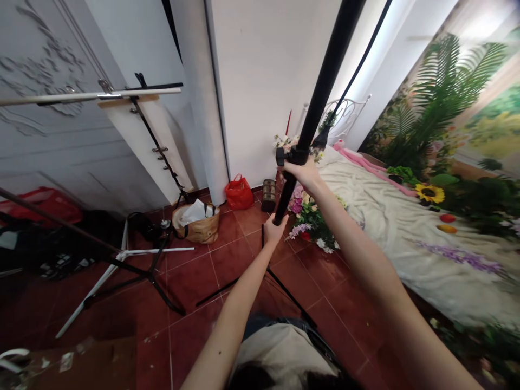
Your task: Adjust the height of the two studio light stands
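A black light stand (325, 81) rises in front of me and leans up to the right, its tripod legs (286, 290) spread on the tiles. My right hand (304, 174) is closed around the pole just under a black clamp collar (298, 156) with a knob on its left. Lower down, my left hand (276, 227) wraps the pole near its lower part; some of its fingers are hidden behind it. A black cable (361, 59) with a thick plug-like end hangs beside the pole on the right.
On the right stands a bed (377, 216) with a cream cover, flowers and fruit. Artificial flowers (311, 216) lie by its foot. Behind are a red bag (239, 193) and a woven basket (199, 223). White and black stand legs (122, 260) spread across the left floor.
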